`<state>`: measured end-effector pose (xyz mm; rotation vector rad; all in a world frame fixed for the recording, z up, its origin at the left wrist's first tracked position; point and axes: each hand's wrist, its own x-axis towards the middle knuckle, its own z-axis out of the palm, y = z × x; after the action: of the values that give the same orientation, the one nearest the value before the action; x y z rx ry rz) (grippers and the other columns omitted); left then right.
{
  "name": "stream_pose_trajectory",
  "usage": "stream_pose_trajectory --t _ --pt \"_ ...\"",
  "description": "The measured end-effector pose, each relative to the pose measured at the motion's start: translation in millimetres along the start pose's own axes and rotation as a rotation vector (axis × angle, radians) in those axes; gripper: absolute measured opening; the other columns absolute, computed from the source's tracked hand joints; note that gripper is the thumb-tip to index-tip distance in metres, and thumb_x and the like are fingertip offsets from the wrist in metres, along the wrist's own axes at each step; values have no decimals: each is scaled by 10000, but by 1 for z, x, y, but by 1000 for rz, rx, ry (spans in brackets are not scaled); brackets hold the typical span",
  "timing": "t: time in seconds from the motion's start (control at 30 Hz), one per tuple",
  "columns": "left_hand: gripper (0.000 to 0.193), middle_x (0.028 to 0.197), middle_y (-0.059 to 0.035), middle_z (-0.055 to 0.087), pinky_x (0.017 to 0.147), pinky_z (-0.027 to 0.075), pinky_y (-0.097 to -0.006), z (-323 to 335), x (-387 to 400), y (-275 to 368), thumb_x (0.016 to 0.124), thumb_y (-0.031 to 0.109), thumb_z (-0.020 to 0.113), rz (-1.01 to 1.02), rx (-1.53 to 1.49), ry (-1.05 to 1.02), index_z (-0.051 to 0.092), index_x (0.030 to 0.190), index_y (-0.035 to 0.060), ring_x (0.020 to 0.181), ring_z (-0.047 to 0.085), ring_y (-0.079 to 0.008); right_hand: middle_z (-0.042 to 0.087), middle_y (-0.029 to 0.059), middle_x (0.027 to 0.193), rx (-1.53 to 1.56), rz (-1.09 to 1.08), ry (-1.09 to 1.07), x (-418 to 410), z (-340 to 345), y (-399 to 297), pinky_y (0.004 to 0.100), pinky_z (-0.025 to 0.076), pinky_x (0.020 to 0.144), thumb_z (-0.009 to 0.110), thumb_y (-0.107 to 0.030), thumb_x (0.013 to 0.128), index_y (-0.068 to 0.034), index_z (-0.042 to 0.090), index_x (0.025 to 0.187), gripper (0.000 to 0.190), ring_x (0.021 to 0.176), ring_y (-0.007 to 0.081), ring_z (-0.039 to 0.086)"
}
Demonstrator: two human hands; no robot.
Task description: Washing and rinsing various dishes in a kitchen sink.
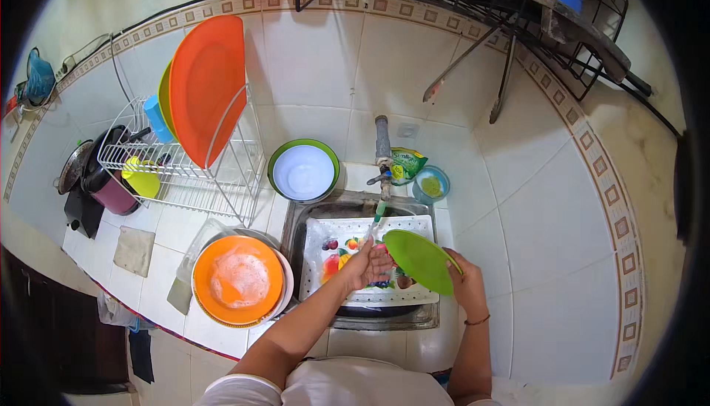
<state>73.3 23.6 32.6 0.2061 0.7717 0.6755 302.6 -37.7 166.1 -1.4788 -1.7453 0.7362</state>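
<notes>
My right hand (469,284) grips the rim of a green plate (422,260), tilted above the right side of the sink. Fingers apart and holding nothing, my left hand (368,266) is just left of the plate, under the tap (383,151). What looks like water runs from its green-ended spout beside that hand. A white tray with printed fruit (313,239) lies across the metal sink (294,228). Left of the sink, an orange plate (239,278) with soap suds tops a stack of dishes.
A white wire dish rack (222,189) holds orange (208,90) and green plates. Nested bowls (304,172) stand behind the sink. Near the tap are a green detergent packet (407,165) and a small blue bowl (431,184). Metal tongs (502,81) hang from a black wire shelf above.
</notes>
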Motion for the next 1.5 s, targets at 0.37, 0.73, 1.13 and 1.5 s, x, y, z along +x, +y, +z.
stream_pose_trajectory --t 0.37,0.73,1.13,1.5 --pt "427 1255 -102 528 989 406 -456 -23 -51 0 968 377 402 426 -318 164 456 1282 93 1153 510 -266 334 168 1417 -527 -240 -197 -41 86 58 498 235 1076 561 5 729 -178 410 1361 674 1291 364 311" --pt "414 1054 -87 623 777 494 -323 -64 -12 -2 949 394 469 553 -145 377 572 1094 21 904 598 -172 580 33 1119 1185 614 34 5 119 98 281 459 856 471 -305 962 -132 462 1267 351 1022 122 547" --pt "573 1442 -255 235 1052 112 -618 34 26 -1 911 419 427 1026 1686 780 372 1379 94 1367 164 -396 592 -7 1072 1199 410 109 -5 145 61 252 471 817 507 -229 952 -111 511 1190 265 954 89 560" --pt "736 1423 -293 248 1063 127 -594 -5 18 10 875 575 396 796 1533 887 343 1385 48 1358 198 -394 555 34 1168 1183 437 150 -7 137 51 266 465 852 533 -250 940 -72 474 1243 357 1034 119 538"
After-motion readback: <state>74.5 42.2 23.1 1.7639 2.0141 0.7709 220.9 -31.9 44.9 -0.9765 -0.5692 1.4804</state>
